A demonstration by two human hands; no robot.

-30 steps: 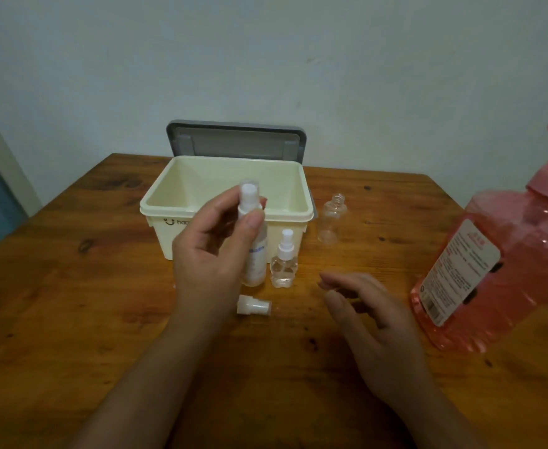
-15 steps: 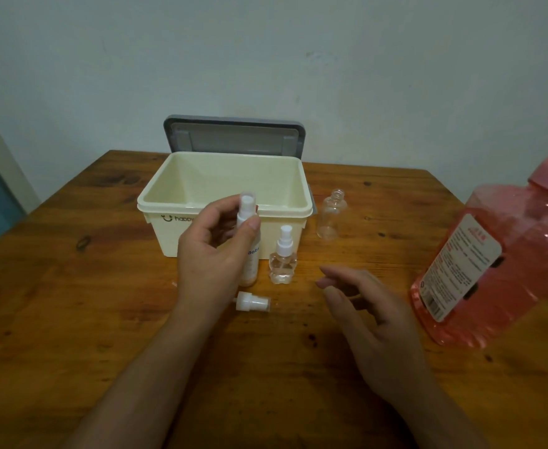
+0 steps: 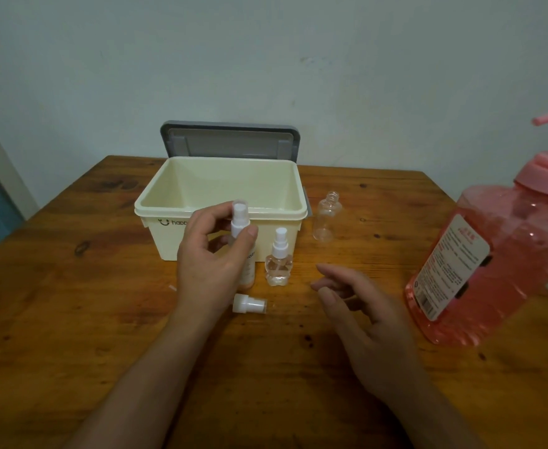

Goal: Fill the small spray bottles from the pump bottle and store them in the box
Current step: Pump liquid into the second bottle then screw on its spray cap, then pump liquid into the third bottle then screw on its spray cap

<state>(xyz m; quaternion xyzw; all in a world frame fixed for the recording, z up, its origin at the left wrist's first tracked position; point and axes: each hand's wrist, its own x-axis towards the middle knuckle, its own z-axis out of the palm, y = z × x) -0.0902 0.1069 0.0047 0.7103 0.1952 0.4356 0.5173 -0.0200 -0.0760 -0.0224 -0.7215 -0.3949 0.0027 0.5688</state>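
While the table (image 3: 71, 319) is carrying everything, the pump bottle (image 3: 493, 264) is standing at the far right, well apart from both hands, and the box (image 3: 220, 215) is sitting open at the back centre with its lid (image 3: 230, 139) propped up behind it and nothing visible inside. Both are lying beyond the hands, so the coming move is turning on the box being straight ahead of the left hand's grip.

Just in front of the box wall, the left hand (image 3: 211, 264) is pinching the tall sprayer (image 3: 241, 241) near its neck between thumb and fingers; that bottle is staying upright, long axis vertical, its base at or near the tabletop. Lifting it up and forward over the rim looks like the shortest path, and this hand is clearly the nearer one.

The right hand (image 3: 360, 306) is hovering open, holding nothing, fingers loosely curled. Beside the tall sprayer, the small sprayer (image 3: 278, 260) is standing capped, the empty bottle (image 3: 327, 218) is waiting uncapped right of the box, and a loose cap (image 3: 249, 303) is lying on its side.
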